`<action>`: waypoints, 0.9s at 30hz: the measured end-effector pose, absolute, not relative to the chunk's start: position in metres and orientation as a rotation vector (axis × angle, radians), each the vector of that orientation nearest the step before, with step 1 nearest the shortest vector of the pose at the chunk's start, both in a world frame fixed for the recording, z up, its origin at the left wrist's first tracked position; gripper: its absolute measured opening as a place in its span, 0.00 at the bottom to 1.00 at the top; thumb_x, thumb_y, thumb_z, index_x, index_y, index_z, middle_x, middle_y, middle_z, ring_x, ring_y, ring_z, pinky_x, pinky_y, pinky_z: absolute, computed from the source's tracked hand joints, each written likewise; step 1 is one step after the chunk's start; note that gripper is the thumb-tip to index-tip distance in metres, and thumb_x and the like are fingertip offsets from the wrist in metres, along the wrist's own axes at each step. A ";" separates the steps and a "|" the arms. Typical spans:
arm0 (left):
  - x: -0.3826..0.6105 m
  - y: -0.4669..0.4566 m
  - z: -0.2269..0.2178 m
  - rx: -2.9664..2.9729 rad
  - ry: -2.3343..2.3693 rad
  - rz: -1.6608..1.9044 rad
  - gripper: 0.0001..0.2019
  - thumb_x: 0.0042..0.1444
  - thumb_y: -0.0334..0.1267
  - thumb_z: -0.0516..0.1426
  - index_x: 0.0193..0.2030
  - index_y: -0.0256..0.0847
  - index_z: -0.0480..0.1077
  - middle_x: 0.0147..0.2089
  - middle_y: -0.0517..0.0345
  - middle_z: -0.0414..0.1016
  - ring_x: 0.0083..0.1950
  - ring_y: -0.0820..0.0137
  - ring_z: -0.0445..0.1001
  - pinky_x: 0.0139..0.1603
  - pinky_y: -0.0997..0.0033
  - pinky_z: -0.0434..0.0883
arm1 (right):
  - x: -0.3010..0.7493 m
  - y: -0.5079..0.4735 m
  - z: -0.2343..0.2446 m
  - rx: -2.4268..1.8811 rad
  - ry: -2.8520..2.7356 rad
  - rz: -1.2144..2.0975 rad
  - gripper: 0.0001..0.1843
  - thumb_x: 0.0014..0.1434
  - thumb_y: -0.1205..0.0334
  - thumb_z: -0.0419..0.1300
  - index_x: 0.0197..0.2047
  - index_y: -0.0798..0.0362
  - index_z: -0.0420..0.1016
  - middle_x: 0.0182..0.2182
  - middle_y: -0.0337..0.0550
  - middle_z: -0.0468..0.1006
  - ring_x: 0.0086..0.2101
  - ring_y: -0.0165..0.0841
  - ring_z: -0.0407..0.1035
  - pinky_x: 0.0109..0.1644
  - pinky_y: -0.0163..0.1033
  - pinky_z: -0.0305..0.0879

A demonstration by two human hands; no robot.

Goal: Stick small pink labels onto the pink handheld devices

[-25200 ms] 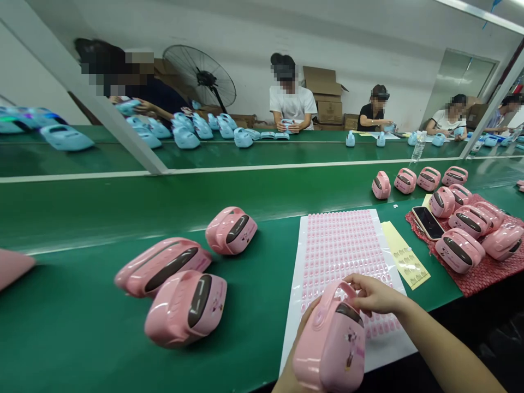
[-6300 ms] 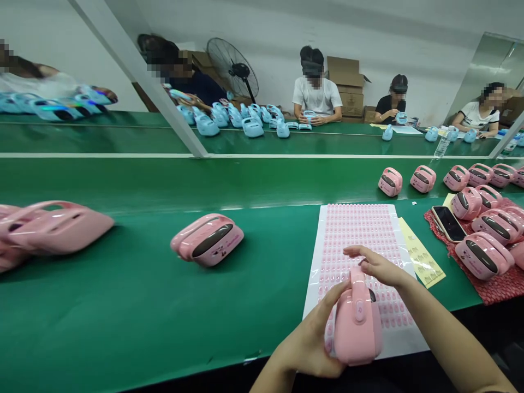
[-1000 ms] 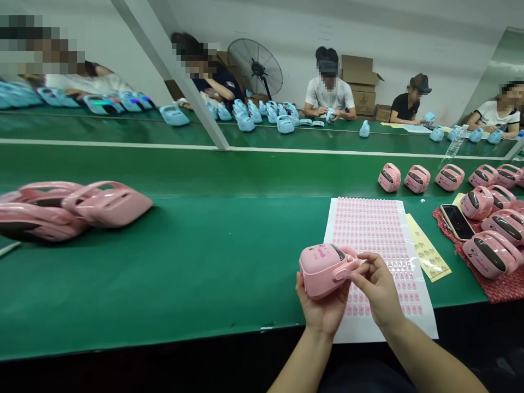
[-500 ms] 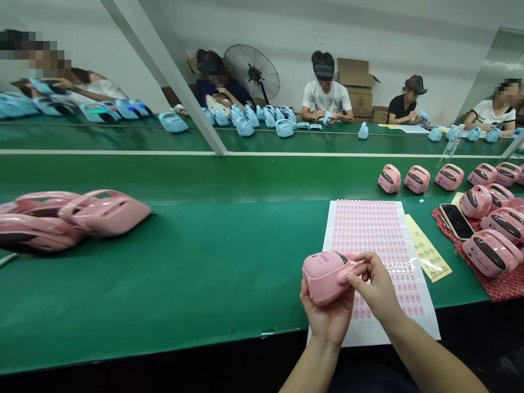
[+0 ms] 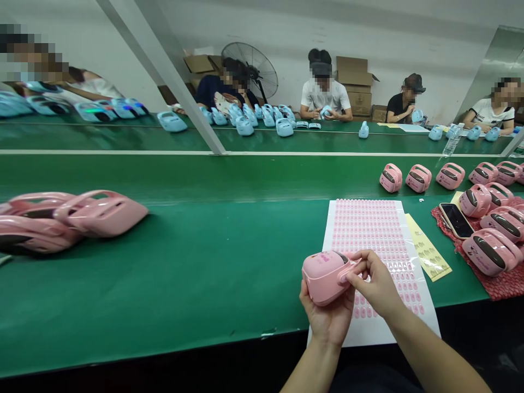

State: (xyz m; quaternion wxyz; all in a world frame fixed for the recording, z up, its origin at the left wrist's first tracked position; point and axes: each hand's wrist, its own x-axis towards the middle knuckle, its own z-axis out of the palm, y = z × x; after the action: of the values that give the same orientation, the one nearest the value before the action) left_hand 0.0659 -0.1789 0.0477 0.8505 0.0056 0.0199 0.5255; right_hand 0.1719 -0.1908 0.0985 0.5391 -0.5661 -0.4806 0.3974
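My left hand [image 5: 327, 316] cups a small pink plastic device [image 5: 323, 275] from below. The device has rounded corners, a carry handle, a dark window and darker pink printing on its upper face. My right hand [image 5: 374, 281] is closed at its right side, thumb and fingers pinching the handle near its pivot; whether a small sticker is between the fingertips I cannot tell. Under both hands lies a white sheet [image 5: 366, 218] covered with rows of small pink oval stickers. A yellow sticker sheet [image 5: 429, 254] sits just right of it.
Pink devices stand in a row [image 5: 418, 179] and on a red cloth [image 5: 497, 289] at right, beside a phone [image 5: 456, 220]. More pink devices [image 5: 100, 213] lie at left. Across the green bench [image 5: 184, 284], several people handle blue devices [image 5: 244, 125]. A plastic bottle [image 5: 452, 141] stands behind.
My hands and the pink device have barely moved. Across the bench, the person in dark clothing near the fan has leaned to the right, and the one in the dark cap has raised a blue device slightly.
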 end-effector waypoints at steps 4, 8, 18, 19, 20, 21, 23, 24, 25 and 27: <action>0.065 -0.179 0.047 -0.025 0.043 1.101 0.21 0.52 0.47 0.52 0.49 0.39 0.70 0.43 0.47 0.77 0.47 0.62 0.74 0.48 0.68 0.70 | 0.167 -0.197 0.092 -1.356 -1.351 0.532 0.08 0.52 0.66 0.57 0.38 0.50 0.68 0.28 0.40 0.75 0.30 0.33 0.66 0.34 0.39 0.63; 0.064 -0.179 0.046 -0.022 -0.010 1.053 0.21 0.52 0.46 0.52 0.51 0.38 0.68 0.44 0.46 0.77 0.48 0.64 0.74 0.50 0.72 0.69 | 0.168 -0.195 0.081 -1.335 -1.498 0.168 0.13 0.58 0.60 0.55 0.47 0.50 0.67 0.36 0.46 0.71 0.37 0.38 0.65 0.41 0.46 0.65; 0.038 -0.167 0.029 0.040 -0.011 1.114 0.36 0.47 0.43 0.55 0.63 0.41 0.47 0.54 0.45 0.69 0.53 0.58 0.72 0.53 0.64 0.69 | 0.175 -0.210 0.028 -1.410 -1.488 0.234 0.18 0.59 0.63 0.50 0.53 0.50 0.61 0.40 0.48 0.72 0.34 0.36 0.66 0.37 0.44 0.67; 0.034 -0.165 0.026 0.033 -0.011 1.144 0.37 0.46 0.43 0.56 0.63 0.42 0.46 0.54 0.45 0.69 0.51 0.58 0.72 0.51 0.64 0.70 | 0.172 -0.219 0.020 -1.365 -1.591 0.213 0.19 0.58 0.64 0.51 0.54 0.50 0.61 0.38 0.47 0.73 0.34 0.37 0.67 0.37 0.45 0.67; 0.030 -0.163 0.023 0.027 -0.006 1.173 0.39 0.45 0.44 0.57 0.63 0.42 0.46 0.53 0.46 0.69 0.50 0.58 0.73 0.50 0.63 0.71 | 0.169 -0.228 0.014 -1.325 -1.702 0.187 0.20 0.58 0.65 0.52 0.55 0.50 0.61 0.36 0.47 0.75 0.34 0.38 0.67 0.36 0.45 0.66; 0.027 -0.161 0.019 0.022 0.006 1.198 0.40 0.44 0.44 0.58 0.63 0.42 0.45 0.52 0.46 0.69 0.50 0.58 0.73 0.49 0.63 0.71 | 0.166 -0.237 0.008 -1.293 -1.808 0.154 0.22 0.57 0.65 0.52 0.56 0.50 0.60 0.35 0.46 0.76 0.33 0.38 0.67 0.36 0.45 0.66; 0.022 -0.159 0.012 0.017 0.037 1.234 0.42 0.43 0.44 0.59 0.63 0.42 0.44 0.52 0.45 0.69 0.50 0.57 0.73 0.49 0.63 0.72 | 0.160 -0.248 -0.002 -1.264 -1.954 0.067 0.22 0.58 0.67 0.51 0.57 0.51 0.60 0.34 0.46 0.78 0.32 0.39 0.67 0.34 0.44 0.64; 0.021 -0.158 0.009 0.019 0.050 1.243 0.42 0.43 0.44 0.59 0.63 0.42 0.44 0.53 0.44 0.69 0.51 0.56 0.72 0.49 0.62 0.71 | 0.158 -0.250 -0.006 -1.259 -1.991 0.025 0.22 0.59 0.68 0.50 0.57 0.51 0.60 0.34 0.46 0.78 0.32 0.39 0.67 0.33 0.44 0.63; 0.021 -0.158 0.006 0.027 0.056 1.247 0.42 0.43 0.44 0.60 0.63 0.42 0.45 0.53 0.44 0.69 0.52 0.56 0.72 0.49 0.62 0.71 | 0.157 -0.251 -0.008 -1.248 -2.011 -0.013 0.21 0.60 0.69 0.49 0.57 0.51 0.61 0.35 0.45 0.79 0.32 0.38 0.67 0.33 0.43 0.61; 0.022 -0.159 0.004 0.057 0.039 1.249 0.39 0.44 0.45 0.60 0.61 0.43 0.48 0.52 0.45 0.70 0.53 0.56 0.71 0.49 0.63 0.72 | 0.155 -0.250 -0.012 -1.208 -2.027 -0.071 0.19 0.61 0.72 0.48 0.54 0.52 0.64 0.35 0.44 0.80 0.32 0.37 0.67 0.34 0.43 0.60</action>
State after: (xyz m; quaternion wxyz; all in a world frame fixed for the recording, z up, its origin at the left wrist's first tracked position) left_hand 0.0221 -0.1586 0.0043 0.8106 0.0265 0.0184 0.5847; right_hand 0.1547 -0.2501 -0.0116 0.3806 -0.4732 -0.7940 -0.0278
